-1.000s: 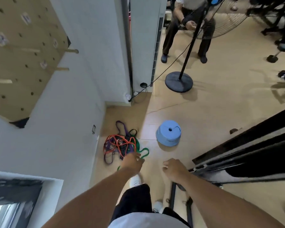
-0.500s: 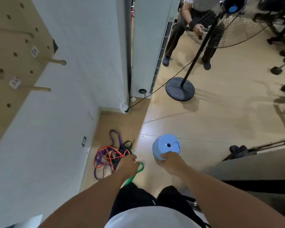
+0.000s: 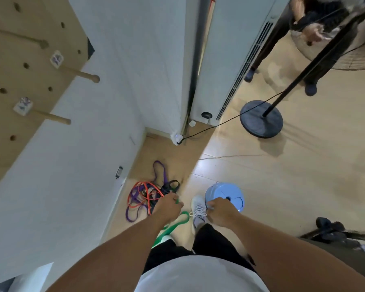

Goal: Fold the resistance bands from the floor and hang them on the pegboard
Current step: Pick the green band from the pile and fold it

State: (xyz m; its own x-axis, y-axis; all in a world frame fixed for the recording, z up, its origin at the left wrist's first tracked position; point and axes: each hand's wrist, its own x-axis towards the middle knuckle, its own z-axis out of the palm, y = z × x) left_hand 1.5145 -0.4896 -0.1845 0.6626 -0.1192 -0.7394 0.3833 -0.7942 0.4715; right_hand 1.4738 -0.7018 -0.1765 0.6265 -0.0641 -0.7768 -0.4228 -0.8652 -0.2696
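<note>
A tangle of resistance bands (image 3: 148, 194) in orange, purple and black lies on the wooden floor beside the white wall. My left hand (image 3: 167, 208) grips a green band (image 3: 173, 225), which runs from my fingers down toward my leg. My right hand (image 3: 220, 211) hangs beside it with its fingers curled and nothing visible in them. The wooden pegboard (image 3: 30, 85) is on the wall at upper left, with bare wooden pegs (image 3: 80, 73) sticking out.
A blue round weight (image 3: 230, 194) sits on the floor just beyond my right hand. A fan stand with a black base (image 3: 261, 121) and its cable stands further off. A white air conditioner unit (image 3: 230, 60) fills the corner. A seated person (image 3: 312, 34) is at top right.
My view has swung up and left toward the pegboard. My left hand has taken hold of the green band and lifted it from the pile; my right hand has come closer.
</note>
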